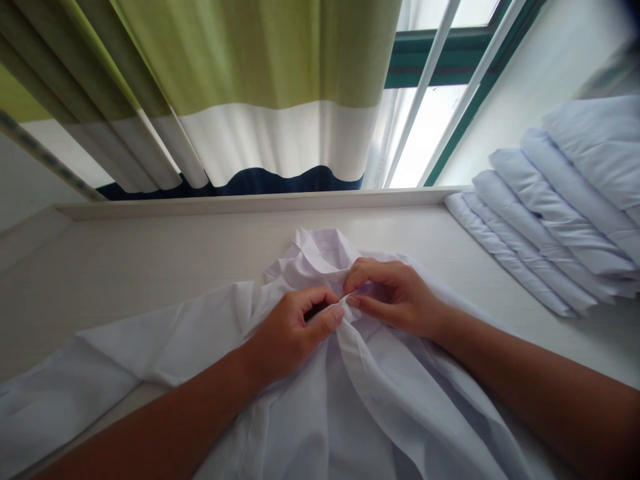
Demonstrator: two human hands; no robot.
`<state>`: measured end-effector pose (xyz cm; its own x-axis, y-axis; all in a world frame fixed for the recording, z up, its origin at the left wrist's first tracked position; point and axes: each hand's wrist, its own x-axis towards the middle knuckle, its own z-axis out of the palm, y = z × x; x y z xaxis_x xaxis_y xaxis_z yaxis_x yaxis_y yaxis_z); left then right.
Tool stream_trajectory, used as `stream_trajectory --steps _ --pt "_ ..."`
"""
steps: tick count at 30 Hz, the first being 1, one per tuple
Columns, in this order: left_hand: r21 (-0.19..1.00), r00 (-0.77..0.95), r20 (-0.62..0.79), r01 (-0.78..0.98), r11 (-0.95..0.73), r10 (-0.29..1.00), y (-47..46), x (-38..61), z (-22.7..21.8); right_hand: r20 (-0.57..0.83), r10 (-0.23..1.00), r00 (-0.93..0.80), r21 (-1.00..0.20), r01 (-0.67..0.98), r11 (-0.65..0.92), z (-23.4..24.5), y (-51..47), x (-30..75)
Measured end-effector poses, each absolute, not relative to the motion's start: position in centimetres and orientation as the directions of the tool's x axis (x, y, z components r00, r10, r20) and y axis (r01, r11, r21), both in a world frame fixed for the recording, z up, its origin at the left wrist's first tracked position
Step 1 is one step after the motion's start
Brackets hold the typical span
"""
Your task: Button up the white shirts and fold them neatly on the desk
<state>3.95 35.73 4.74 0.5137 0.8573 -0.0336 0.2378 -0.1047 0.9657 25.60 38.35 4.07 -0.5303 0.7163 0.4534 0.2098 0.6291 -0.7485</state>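
Note:
A white long-sleeved shirt (310,413) lies spread on a pale table, its collar (325,248) toward the far edge. One sleeve (180,340) stretches out to the left. Just below the collar, my left hand (295,323) pinches the front edge of the shirt between thumb and fingers. My right hand (390,293) meets it there, also pinching the fabric at the same spot. The fingertips of both hands nearly touch, and the cloth bunches up between them. Whether a button is under the fingertips cannot be made out.
At the right stands a stack of folded white garments (560,220). The pale tabletop (170,253) ends at a raised back rim (260,205). Behind it hang green, white and navy curtains (260,87), beside a barred window (425,127).

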Motion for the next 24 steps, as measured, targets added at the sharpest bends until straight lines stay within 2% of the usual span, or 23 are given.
stream_trajectory --steps 7,20,24 --pt "0.991 0.513 -0.100 0.126 0.041 0.853 36.51 3.81 4.23 0.513 0.687 -0.514 -0.711 0.193 0.676 4.11 38.37 25.56" --pt "0.999 0.483 -0.045 0.011 0.045 0.875 36.59 3.86 4.36 0.576 0.679 -0.456 -0.607 0.317 0.728 4.36 37.96 25.12" --pt "0.991 0.445 -0.099 -0.035 0.128 0.890 36.70 3.85 4.38 0.587 0.696 -0.413 -0.603 0.350 0.716 4.50 37.78 24.94"
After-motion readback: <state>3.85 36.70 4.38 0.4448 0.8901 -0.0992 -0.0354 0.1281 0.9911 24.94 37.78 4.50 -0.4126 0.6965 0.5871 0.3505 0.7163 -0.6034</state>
